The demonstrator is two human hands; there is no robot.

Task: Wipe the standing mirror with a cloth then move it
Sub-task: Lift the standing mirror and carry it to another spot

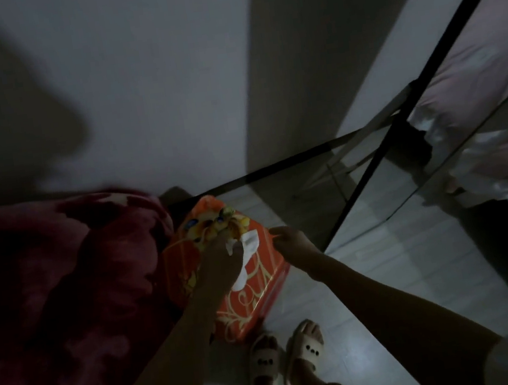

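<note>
Probably a dim home bedroom: a red floral blanket [63, 284], a standing mirror [436, 150], and house slippers [285, 354].

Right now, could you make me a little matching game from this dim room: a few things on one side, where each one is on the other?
Things:
1. tissue pack
2. blanket
3. standing mirror
4. slippers

Places:
A. on the person's feet
B. far left, dark red
C. right, black-framed
D. centre, under both hands

Pairs: 1-D, 2-B, 3-C, 4-A
</note>
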